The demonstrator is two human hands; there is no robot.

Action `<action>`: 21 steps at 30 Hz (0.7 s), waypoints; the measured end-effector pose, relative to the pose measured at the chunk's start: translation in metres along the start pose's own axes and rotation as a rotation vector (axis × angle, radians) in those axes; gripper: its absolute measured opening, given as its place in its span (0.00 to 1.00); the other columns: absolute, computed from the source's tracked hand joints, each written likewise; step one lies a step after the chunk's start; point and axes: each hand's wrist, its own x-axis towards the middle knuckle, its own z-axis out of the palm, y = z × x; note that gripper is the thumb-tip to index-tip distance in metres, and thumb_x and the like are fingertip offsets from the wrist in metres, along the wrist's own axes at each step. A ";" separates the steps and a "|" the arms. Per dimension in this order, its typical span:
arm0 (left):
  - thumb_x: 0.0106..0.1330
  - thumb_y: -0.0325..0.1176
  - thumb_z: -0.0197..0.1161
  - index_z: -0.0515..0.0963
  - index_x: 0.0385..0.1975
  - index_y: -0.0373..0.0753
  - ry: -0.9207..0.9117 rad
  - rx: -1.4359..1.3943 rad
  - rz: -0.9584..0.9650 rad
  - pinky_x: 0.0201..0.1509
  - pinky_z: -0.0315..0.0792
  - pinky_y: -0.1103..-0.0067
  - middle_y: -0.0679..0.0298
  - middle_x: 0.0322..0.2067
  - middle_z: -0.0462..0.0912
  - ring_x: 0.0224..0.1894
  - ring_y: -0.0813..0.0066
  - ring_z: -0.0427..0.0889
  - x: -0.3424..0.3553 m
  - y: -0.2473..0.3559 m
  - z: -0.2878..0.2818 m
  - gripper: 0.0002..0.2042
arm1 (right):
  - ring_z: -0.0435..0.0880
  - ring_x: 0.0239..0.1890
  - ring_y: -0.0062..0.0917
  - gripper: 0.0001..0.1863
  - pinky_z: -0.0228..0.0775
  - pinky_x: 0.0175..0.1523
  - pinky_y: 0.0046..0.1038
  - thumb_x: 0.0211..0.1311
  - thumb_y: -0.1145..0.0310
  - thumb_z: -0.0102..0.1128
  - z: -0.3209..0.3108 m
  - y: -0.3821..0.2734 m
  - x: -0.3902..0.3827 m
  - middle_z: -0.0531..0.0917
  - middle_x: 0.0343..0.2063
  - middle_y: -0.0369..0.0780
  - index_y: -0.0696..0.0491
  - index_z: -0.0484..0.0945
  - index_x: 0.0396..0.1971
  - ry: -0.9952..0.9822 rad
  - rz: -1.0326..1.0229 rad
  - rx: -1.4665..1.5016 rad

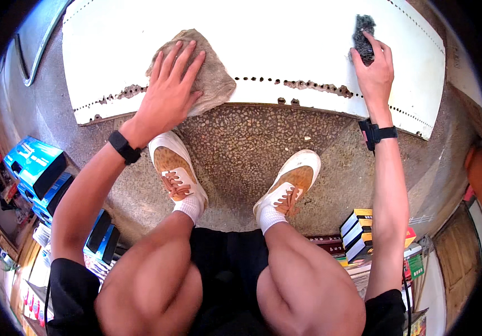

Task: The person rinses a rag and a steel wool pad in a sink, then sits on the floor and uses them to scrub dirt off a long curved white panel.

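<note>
A white panel (285,45) with rows of small holes and rusted, broken patches along its near edge lies in front of me. On its left part my left hand (171,84) rests flat with fingers spread over a crumpled grey-brown cloth (215,78). Over on the right side, my right hand (376,73) pinches a dark grey clump of steel wool (364,31) between thumb and fingers, pressing it on the panel. Both wrists wear black bands.
My shoes (294,179) stand on the speckled floor (241,145) just below the panel's near edge. Blue boxes (36,165) are stacked at the left, and black, white and yellow boxes (358,235) at the right. A bent metal tube (28,70) shows at the upper left.
</note>
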 end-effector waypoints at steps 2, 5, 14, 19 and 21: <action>0.78 0.42 0.71 0.61 0.87 0.44 0.086 -0.080 0.028 0.93 0.52 0.47 0.51 0.86 0.59 0.88 0.47 0.56 0.006 0.017 -0.011 0.40 | 0.89 0.61 0.34 0.32 0.86 0.65 0.38 0.71 0.58 0.78 -0.008 -0.035 -0.006 0.86 0.66 0.44 0.43 0.83 0.74 -0.077 0.087 0.125; 0.74 0.38 0.76 0.70 0.80 0.43 0.231 -0.212 0.112 0.85 0.70 0.50 0.54 0.79 0.70 0.81 0.52 0.70 0.034 0.062 -0.023 0.35 | 0.90 0.60 0.36 0.30 0.87 0.64 0.38 0.70 0.64 0.78 -0.014 -0.098 -0.045 0.87 0.63 0.46 0.47 0.83 0.71 -0.216 0.200 0.450; 0.69 0.31 0.77 0.83 0.63 0.36 0.240 -0.433 0.385 0.65 0.83 0.63 0.56 0.62 0.83 0.62 0.54 0.84 0.068 0.081 0.001 0.23 | 0.92 0.56 0.41 0.24 0.89 0.59 0.38 0.65 0.81 0.77 0.014 -0.158 -0.115 0.89 0.53 0.48 0.57 0.87 0.62 -0.195 0.221 0.658; 0.66 0.27 0.77 0.84 0.60 0.33 0.184 -0.486 0.399 0.66 0.83 0.62 0.54 0.61 0.83 0.62 0.53 0.84 0.055 0.085 0.012 0.22 | 0.91 0.50 0.44 0.17 0.86 0.55 0.40 0.61 0.82 0.75 0.010 -0.159 -0.121 0.89 0.50 0.46 0.58 0.91 0.51 -0.225 0.056 0.422; 0.65 0.25 0.76 0.84 0.59 0.33 0.178 -0.526 0.391 0.66 0.83 0.62 0.53 0.61 0.83 0.62 0.53 0.84 0.052 0.087 0.011 0.22 | 0.90 0.49 0.44 0.16 0.85 0.55 0.41 0.61 0.81 0.76 0.010 -0.158 -0.118 0.88 0.50 0.47 0.57 0.91 0.49 -0.291 0.115 0.489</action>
